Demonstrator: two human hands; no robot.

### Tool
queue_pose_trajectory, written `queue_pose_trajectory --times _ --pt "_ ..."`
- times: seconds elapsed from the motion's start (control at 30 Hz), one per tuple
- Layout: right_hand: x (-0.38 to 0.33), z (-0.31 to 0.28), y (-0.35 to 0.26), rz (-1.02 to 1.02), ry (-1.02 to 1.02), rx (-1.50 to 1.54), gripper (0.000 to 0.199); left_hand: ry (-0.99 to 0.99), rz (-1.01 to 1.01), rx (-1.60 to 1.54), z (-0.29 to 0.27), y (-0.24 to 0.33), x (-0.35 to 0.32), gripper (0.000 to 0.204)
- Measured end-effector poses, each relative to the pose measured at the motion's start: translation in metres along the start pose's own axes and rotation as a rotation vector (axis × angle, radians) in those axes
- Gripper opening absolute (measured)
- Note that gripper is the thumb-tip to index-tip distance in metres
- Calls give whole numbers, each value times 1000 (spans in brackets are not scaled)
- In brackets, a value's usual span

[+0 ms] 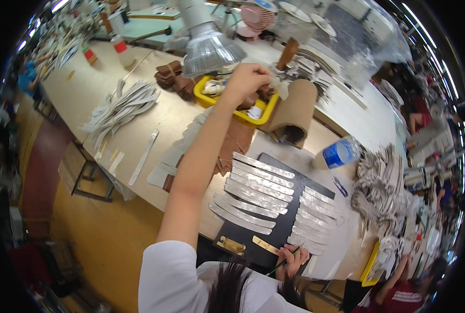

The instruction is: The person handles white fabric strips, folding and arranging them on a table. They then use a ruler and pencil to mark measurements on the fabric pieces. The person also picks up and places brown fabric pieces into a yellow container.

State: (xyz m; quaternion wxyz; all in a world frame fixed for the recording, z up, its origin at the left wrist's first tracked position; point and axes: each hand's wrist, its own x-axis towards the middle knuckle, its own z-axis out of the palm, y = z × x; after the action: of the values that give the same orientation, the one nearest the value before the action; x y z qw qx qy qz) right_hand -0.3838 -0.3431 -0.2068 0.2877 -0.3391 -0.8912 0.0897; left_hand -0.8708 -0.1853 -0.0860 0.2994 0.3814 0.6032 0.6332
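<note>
Left hand [247, 78] stretched to the yellow tray [210, 98] — grip unclear; right hand [293, 259] pinching a green pen [283, 263] beside silver strips [258, 187], ready for marking.

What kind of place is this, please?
Probably a factory workshop, perhaps for leather or shoe parts. Rows of silver strips lie on a black mat, more cut pieces are piled along the long workbench, and the left hand reaches into a yellow tray.
</note>
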Motion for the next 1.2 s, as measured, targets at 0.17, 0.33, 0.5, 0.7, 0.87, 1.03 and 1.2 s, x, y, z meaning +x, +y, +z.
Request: queue_pose_trajectory --times 0.17,0.33,0.5,0.7,0.87,1.03,1.2 --pt "-1 -12 -7 22 -23 -25 20 -117 -86 -81 13 27 -80 19" --pt "20 -32 -32 59 -64 -41 27 -245 -257 -176 31 30 -165 14" --pt "75 -31 -52 -97 122 180 31 -300 -360 -284 52 19 -236 14" --pt "121 -26 -73 -151 80 349 43 -319 -401 -417 72 15 -290 12" --pt "113 -27 -69 -83 -18 559 43 -328 -468 -498 75 9 -303 12" --pt "109 -31 -70 0 -77 668 39 -361 -457 -524 72 1 -309 12" --pt "95 -39 -73 260 -128 858 23 -439 -465 -579 74 12 -308 19"
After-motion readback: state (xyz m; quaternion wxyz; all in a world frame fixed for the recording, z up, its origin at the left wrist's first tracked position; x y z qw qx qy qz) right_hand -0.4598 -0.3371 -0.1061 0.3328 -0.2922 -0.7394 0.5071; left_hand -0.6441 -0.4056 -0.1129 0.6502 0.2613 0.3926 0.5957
